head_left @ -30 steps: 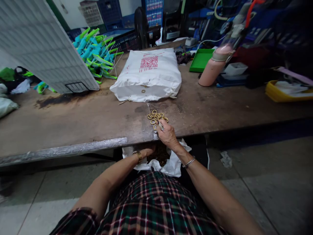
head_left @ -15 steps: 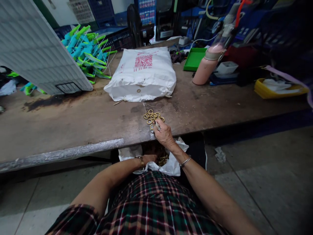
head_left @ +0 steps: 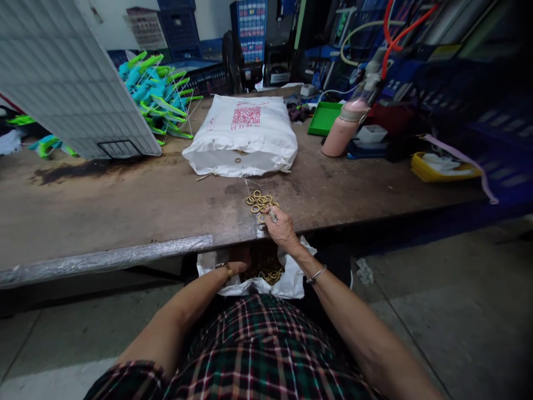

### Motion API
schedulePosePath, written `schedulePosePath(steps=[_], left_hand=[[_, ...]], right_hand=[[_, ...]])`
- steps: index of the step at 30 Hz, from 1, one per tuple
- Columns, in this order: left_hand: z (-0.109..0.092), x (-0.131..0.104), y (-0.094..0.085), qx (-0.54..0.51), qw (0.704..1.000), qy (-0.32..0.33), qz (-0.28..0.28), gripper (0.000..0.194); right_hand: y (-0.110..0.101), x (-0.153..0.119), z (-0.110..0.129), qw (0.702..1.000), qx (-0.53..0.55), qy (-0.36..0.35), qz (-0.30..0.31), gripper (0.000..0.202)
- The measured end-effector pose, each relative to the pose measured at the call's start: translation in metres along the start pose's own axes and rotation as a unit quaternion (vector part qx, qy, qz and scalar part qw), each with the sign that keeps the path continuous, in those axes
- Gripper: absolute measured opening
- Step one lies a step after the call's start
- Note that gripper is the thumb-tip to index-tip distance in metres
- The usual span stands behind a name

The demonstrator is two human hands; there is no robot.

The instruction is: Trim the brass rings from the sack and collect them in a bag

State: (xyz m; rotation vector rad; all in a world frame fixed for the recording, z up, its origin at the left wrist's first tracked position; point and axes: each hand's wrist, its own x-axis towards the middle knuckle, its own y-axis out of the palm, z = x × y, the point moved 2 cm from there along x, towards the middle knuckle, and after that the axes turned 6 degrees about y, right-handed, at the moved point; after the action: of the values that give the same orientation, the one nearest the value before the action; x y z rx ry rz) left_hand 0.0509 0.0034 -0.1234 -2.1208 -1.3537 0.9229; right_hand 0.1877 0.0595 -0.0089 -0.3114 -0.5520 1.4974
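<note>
My right hand [head_left: 283, 228] is closed at the table's front edge, its fingers pressed round a small silvery object [head_left: 273, 214] whose kind I cannot make out. Its fingertips are beside a loose cluster of brass-coloured rings [head_left: 255, 209] lying on the wooden table [head_left: 183, 205]. Below the edge, my left hand [head_left: 239, 268] reaches into an open white sack [head_left: 294, 278] at my lap. More brass-coloured rings [head_left: 272, 276] show in the sack. The left fingers are lost in its dark inside.
Behind the rings lies a full white bag [head_left: 244, 136] with red print and one ring on its front. A grey ribbed panel [head_left: 104, 94] and turquoise-green plastic pieces [head_left: 166, 105] stand left. To the right are a pink bottle [head_left: 339, 136], green tray [head_left: 322, 119] and yellow tray [head_left: 441, 169].
My left hand has shifted left inside the sack, uncovering more rings there. The right hand stays by the cluster with the silvery object. The camera view has turned slightly.
</note>
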Motion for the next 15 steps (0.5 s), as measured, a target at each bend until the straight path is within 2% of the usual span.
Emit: schedulePosePath(steps=[8,11,15], left_hand=[[-0.007,-0.038,-0.01,-0.003,0.998,0.029,0.047,0.034],[-0.006,-0.041,-0.009,-0.007,0.998,0.03,0.057,0.034],[-0.003,-0.035,-0.003,0.006,0.999,0.012,0.039,0.031]], right_hand=[[0.001,-0.01,-0.002,0.987,0.118,0.089,0.056,0.019],[0.003,-0.013,-0.004,0.98,0.144,0.118,0.075,0.018],[0.004,-0.015,-0.006,0.972,0.162,0.141,0.092,0.017]])
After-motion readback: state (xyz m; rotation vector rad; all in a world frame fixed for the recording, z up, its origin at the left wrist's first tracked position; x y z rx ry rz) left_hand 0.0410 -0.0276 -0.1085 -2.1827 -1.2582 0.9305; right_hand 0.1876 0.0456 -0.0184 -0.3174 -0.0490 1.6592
